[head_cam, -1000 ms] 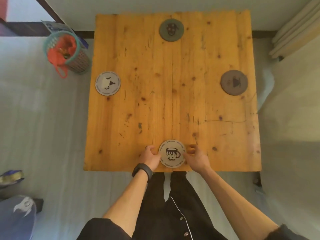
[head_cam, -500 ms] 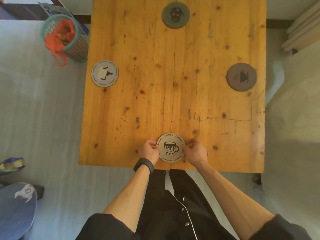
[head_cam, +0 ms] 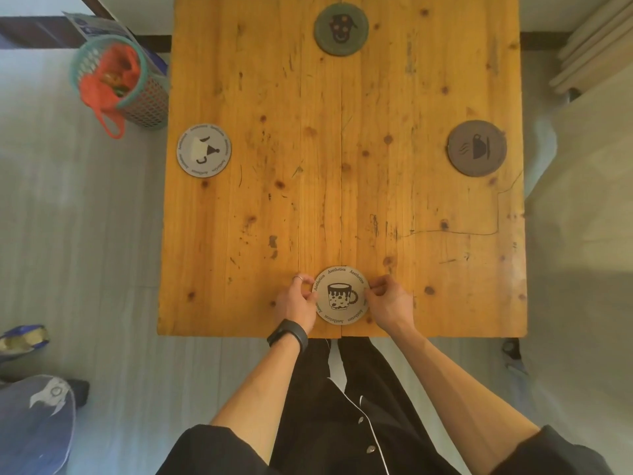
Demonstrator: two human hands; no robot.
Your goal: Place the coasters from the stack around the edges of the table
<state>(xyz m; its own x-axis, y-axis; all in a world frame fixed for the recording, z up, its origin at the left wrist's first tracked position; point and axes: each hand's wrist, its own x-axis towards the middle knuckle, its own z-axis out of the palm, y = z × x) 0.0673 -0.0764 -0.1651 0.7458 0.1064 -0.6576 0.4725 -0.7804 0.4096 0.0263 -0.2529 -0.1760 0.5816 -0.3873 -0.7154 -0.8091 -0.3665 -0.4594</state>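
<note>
Both hands at near table edge, same as second ago; only head camera shifted, view pulled in closer.

Pale round mug-print coaster [head_cam: 342, 294] flat on orange pine plank table [head_cam: 428, 207], centred by near edge, position unchanged.

Left hand [head_cam: 296, 303] fingertips pinch coaster's left rim; right hand [head_cam: 388, 303] fingertips pinch right rim. Narrow pinches, not released.

Other three set: dark green face-print coaster [head_cam: 341, 29] far edge, pale grey round coaster [head_cam: 203, 150] left edge, brown cup-print coaster [head_cam: 477, 147] right edge.

No stack visible. Judgement: fourth coaster being squared, task nearly done, release remaining.
</note>
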